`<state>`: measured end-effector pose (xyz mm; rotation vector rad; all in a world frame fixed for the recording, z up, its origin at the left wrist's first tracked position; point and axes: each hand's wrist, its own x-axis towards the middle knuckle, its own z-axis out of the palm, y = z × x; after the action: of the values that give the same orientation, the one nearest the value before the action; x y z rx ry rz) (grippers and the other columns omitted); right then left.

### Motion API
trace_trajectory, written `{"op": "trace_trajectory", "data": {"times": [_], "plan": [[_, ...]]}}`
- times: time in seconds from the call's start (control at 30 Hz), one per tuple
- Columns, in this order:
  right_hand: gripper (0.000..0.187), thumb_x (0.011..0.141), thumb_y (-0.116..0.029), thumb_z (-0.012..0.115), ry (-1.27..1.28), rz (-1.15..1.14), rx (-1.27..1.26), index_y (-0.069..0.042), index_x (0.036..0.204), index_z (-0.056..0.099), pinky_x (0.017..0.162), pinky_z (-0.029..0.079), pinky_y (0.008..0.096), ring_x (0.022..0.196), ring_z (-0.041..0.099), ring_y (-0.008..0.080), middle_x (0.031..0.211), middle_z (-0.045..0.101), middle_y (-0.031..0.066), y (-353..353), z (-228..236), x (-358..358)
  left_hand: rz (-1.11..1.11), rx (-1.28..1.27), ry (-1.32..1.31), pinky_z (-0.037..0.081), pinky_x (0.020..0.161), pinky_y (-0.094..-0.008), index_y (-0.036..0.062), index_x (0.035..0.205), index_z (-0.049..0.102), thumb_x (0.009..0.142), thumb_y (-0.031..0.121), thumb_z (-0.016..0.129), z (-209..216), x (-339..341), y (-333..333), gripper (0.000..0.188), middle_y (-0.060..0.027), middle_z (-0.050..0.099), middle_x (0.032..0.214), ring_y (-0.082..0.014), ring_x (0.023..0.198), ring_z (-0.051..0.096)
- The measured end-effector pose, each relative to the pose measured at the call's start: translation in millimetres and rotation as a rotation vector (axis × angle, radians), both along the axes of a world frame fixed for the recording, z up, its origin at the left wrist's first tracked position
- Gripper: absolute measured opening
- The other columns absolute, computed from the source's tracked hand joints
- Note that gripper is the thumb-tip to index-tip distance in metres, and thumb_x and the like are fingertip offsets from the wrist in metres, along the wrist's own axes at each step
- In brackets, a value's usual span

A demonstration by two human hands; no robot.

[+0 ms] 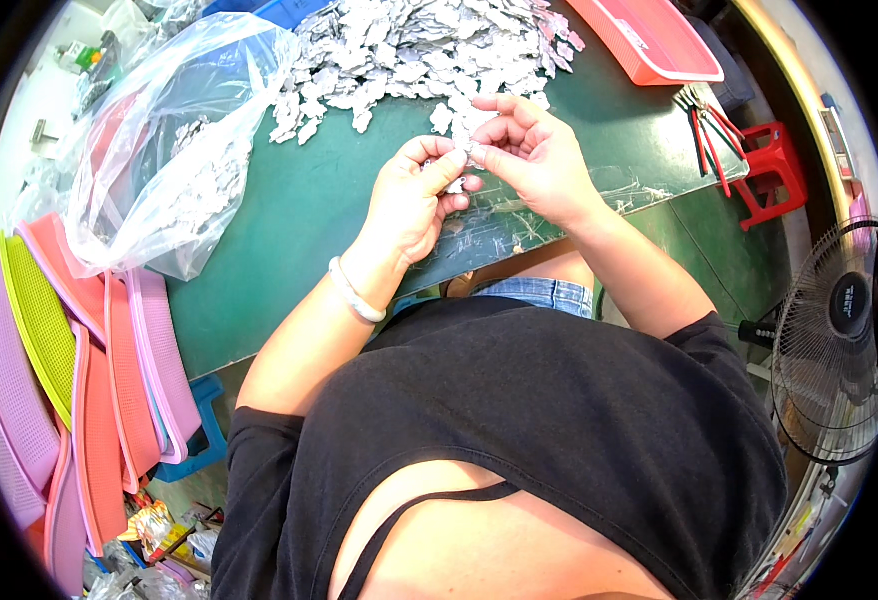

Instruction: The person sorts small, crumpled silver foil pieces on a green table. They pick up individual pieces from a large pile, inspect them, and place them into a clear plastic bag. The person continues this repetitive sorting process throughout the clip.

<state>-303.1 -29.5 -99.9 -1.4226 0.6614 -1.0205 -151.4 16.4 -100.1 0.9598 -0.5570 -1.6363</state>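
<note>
A heap of small, flat, grey metal-looking pieces with irregular outlines (409, 55) covers the far middle of the green table (309, 205). Close to its near side, my left hand (406, 196) is closed, pinching a small grey piece between thumb and fingers. Another bit of grey (456, 186) shows under that thumb, among the curled fingers. My right hand (544, 165) meets the left one, its thumb and forefinger closed on the same small piece. The fingertips cover most of this piece, so its exact shape is hidden.
Left of the heap lies a clear plastic bag (184, 140) with more grey pieces inside. A red basket (649, 45) and red-handled pliers (709, 140) are at the right. Stacked coloured baskets (34, 330) stand left, a red stool (774, 175) and a fan (829, 340) right.
</note>
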Motion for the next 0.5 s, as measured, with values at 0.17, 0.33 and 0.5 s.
{"op": "trace_trajectory", "data": {"times": [0.17, 0.33, 0.5], "plan": [[0.042, 0.077, 0.003, 0.057, 0.129, -0.084, -0.203, 0.001, 0.117, 0.045, 0.069, 0.043, 0.0195, 0.073, 0.051, 0.0059, 0.08, 0.056, 0.0011, 6.3, 6.2, 1.2, 0.022, 0.041, -0.016, 0.044, 0.049, -0.0186, 0.0032, 0.093, 0.054, 0.082, 0.007, 0.057, 6.9, 4.0, 1.2, 0.012, -0.0051, 0.058, 0.08, -0.0115, 0.063, 0.057], [0.046, 0.072, 0.006, 0.055, 0.29, -0.155, -0.46, -0.003, 0.117, 0.046, 0.06, 0.043, 0.0212, 0.064, 0.05, 0.0086, 0.074, 0.054, 0.0023, 12.2, 9.7, 4.0, 0.019, -0.08, -0.189, 0.038, 0.048, -0.0189, 0.0015, 0.097, 0.056, 0.081, 0.006, 0.057, 9.5, 9.1, 2.7, 0.016, -0.0033, 0.057, 0.079, -0.0086, 0.058, 0.051], [0.051, 0.067, 0.005, 0.056, 0.369, -0.196, -0.686, -0.006, 0.115, 0.045, 0.051, 0.044, 0.0282, 0.054, 0.052, 0.0189, 0.067, 0.052, 0.0059, 11.6, 9.3, 6.8, 0.015, -0.134, -0.3, 0.038, 0.047, -0.0178, 0.0004, 0.094, 0.059, 0.079, 0.007, 0.06, 11.7, 7.2, 4.9, 0.017, -0.0004, 0.056, 0.072, -0.0061, 0.056, 0.049]]}}
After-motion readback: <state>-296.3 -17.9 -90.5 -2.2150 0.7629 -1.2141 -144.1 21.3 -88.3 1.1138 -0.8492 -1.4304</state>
